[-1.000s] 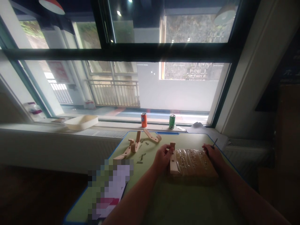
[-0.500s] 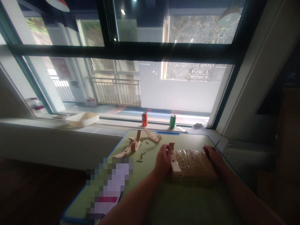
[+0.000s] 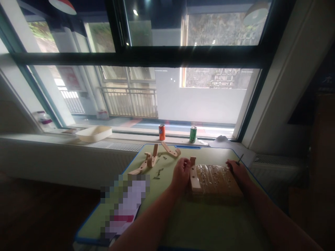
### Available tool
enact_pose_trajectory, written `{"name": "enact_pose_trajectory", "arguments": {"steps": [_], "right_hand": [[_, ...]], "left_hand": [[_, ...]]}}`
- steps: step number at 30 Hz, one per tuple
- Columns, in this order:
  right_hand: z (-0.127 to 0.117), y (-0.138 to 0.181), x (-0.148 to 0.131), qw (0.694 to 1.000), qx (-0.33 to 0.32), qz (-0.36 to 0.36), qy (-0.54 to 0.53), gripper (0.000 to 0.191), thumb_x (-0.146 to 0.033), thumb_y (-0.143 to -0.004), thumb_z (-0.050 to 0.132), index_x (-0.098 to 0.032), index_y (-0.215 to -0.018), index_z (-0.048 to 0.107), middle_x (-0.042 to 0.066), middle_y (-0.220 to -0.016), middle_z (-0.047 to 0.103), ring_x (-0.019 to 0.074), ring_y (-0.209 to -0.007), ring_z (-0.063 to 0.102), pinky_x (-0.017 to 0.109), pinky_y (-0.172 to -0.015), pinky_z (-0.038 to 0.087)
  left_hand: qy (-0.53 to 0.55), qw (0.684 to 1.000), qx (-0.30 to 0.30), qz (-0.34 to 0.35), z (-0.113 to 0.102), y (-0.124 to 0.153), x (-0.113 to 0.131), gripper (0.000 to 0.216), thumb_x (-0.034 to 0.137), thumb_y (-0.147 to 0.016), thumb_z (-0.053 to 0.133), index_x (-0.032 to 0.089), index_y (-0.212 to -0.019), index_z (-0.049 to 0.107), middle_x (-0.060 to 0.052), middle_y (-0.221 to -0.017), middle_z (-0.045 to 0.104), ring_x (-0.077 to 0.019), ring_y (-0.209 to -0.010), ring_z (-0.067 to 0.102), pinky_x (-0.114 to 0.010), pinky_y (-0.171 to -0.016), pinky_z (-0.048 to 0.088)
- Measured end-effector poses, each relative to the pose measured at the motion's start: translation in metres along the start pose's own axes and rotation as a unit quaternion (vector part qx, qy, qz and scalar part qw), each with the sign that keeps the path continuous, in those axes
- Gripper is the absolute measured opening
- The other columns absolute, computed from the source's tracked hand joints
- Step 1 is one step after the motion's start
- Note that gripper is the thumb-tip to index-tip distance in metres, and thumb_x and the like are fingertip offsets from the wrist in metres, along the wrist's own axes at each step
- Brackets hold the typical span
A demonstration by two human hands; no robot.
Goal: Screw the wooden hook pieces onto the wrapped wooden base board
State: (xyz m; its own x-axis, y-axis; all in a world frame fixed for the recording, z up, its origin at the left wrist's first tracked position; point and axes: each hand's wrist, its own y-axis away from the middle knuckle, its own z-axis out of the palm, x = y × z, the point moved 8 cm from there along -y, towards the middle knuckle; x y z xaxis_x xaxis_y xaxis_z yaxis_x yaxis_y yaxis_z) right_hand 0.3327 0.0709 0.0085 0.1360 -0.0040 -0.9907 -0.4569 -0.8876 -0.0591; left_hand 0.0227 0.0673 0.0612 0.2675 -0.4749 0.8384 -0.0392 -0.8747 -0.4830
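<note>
- The block (image 3: pixel 218 183) sits on the table (image 3: pixel 204 226) in front of me, with clear tape across its top.
- The hook (image 3: pixel 195 179), a pale wooden piece with holes, runs along the block's left edge; I can't tell whether it lies on top or leans against the side.
- My left hand (image 3: pixel 181 174) is curled nearly closed at the block's far left corner, fingers gripping the hook near its upper end. A firm, even hold there seems best, since the near end looks free to swing.
- My right hand (image 3: pixel 237 171) is at the block's far right corner, fingers closed round a thin dark tool (image 3: pixel 240 159), which points up and away. I can't make out its tip.
- In my judgement, the step is steadying the hook, so I do well to line its long side up with the block's edge and leave its holes uncovered.
- Pressing lightly with my right wrist could stop the block sliding.
- Left of the block lie loose screws (image 3: pixel 158 172); farther left and beyond are spare hooks (image 3: pixel 149 161). My left forearm needs to stay clear of both.
</note>
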Motion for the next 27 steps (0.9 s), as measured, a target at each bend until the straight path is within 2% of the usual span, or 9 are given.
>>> {"name": "enact_pose_trajectory", "arguments": {"steps": [8, 12, 19, 27], "right_hand": [[0.001, -0.002, 0.005, 1.000, -0.004, 0.005, -0.001, 0.028, -0.044, -0.068, 0.057, -0.017, -0.068, 0.062, -0.001, -0.054, 0.055, 0.0133, -0.048, 0.049, 0.026, -0.047, 0.037], [0.000, -0.003, 0.004, 1.000, 0.003, 0.008, 0.002, 0.027, -0.043, -0.067, 0.058, -0.016, -0.068, 0.063, -0.001, -0.054, 0.056, 0.0133, -0.048, 0.049, 0.026, -0.046, 0.036], [0.001, -0.001, 0.003, 1.000, 0.004, 0.012, -0.005, 0.026, -0.043, -0.066, 0.058, -0.017, -0.067, 0.063, -0.001, -0.055, 0.056, 0.0132, -0.048, 0.049, 0.026, -0.046, 0.036], [0.000, -0.005, 0.012, 1.000, 0.003, 0.015, -0.014, 0.027, -0.044, -0.066, 0.060, -0.018, -0.071, 0.064, 0.000, -0.057, 0.056, 0.0133, -0.050, 0.050, 0.025, -0.046, 0.037]], "left_hand": [[0.017, 0.999, -0.042, -0.012, 0.005, -0.001, 0.001, 0.027, 0.040, -0.083, 0.046, 0.015, -0.084, 0.057, -0.001, -0.066, 0.056, -0.0103, -0.058, 0.048, -0.021, -0.055, 0.037], [-0.003, 0.998, -0.062, -0.005, 0.008, 0.000, 0.000, 0.026, 0.039, -0.083, 0.046, 0.016, -0.084, 0.058, 0.000, -0.066, 0.054, -0.0098, -0.057, 0.045, -0.021, -0.054, 0.034], [-0.039, 0.998, -0.037, 0.041, 0.002, -0.002, 0.010, 0.022, 0.034, -0.081, 0.049, 0.015, -0.078, 0.060, -0.002, -0.075, 0.054, -0.0107, -0.064, 0.044, -0.023, -0.061, 0.036], [-0.021, 0.997, -0.070, 0.012, 0.009, -0.001, 0.002, 0.021, 0.034, -0.079, 0.050, 0.015, -0.078, 0.059, 0.000, -0.070, 0.052, -0.0102, -0.060, 0.044, -0.023, -0.058, 0.036]]}}
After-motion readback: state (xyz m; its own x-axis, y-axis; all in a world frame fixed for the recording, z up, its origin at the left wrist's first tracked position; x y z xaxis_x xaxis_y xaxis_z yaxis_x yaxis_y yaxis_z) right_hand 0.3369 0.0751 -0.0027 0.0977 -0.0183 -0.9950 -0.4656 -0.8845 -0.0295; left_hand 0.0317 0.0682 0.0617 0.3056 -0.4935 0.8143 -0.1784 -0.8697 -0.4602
